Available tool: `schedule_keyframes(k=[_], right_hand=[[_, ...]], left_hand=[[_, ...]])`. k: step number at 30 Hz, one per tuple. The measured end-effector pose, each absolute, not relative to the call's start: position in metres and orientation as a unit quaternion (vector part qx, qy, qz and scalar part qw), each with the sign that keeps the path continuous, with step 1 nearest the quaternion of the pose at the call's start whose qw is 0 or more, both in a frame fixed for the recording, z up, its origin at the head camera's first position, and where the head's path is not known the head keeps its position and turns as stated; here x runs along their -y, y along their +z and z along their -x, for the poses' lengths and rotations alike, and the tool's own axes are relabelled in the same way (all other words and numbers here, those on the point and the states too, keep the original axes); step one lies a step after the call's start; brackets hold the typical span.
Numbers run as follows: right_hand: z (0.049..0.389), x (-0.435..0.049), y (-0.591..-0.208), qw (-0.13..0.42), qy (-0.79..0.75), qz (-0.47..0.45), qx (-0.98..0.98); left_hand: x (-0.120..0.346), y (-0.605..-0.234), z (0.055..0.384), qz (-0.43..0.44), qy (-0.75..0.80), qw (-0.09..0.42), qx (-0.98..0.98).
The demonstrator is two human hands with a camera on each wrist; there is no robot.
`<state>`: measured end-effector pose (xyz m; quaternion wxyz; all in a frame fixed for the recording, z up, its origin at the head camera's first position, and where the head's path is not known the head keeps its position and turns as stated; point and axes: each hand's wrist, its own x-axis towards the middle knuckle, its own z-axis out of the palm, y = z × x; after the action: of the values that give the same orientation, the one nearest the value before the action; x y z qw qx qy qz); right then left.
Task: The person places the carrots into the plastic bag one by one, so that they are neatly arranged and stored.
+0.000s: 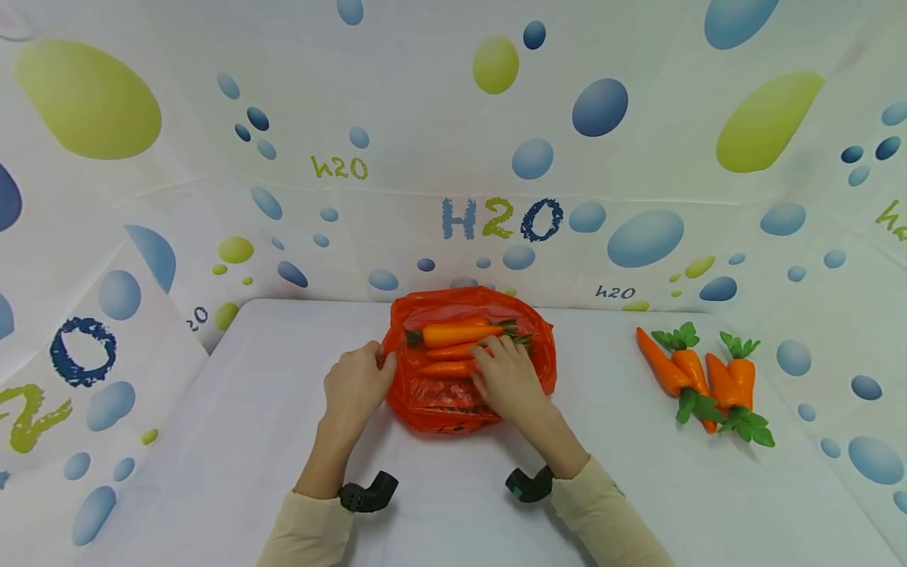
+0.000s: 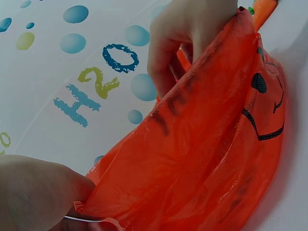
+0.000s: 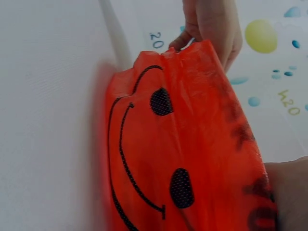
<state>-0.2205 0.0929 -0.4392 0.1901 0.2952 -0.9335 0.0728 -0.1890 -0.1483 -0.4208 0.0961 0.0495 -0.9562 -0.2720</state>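
Observation:
A red plastic bag (image 1: pixel 439 405) with a black smiley print lies with its mouth spread wide, and several orange toy carrots (image 1: pixel 453 335) are inside it. My left hand (image 1: pixel 357 382) pinches the bag's left rim between thumb and fingers. Reaching in over the right rim, my right hand (image 1: pixel 513 378) has its fingers and thumb around the end of the lowest carrot (image 1: pixel 448 369). The bag's wall hides those fingertips in the right wrist view. From the left wrist, the right hand (image 2: pixel 192 33) shows dipping behind the raised bag edge.
Several more toy carrots (image 1: pixel 724 382) with green leaves lie in a cluster on the right of the white table (image 1: pixel 602 465). Behind the table rises a white patterned cloth (image 1: pixel 425 157) with blue and green drops and H2O lettering.

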Motion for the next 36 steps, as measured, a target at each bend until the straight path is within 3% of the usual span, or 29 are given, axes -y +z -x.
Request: schedule_keyframes(k=[11,36], right_hand=[[0.22,-0.1,-0.424,0.172,0.085,-0.257,0.947],[0.224,-0.137,-0.397,0.243,0.172,-0.223,0.928]], left_hand=[[0.149,-0.42,0.189,-0.046,-0.275,0.101,0.955],[0.149,-0.42,0.189,-0.047,-0.276,0.098,0.955]])
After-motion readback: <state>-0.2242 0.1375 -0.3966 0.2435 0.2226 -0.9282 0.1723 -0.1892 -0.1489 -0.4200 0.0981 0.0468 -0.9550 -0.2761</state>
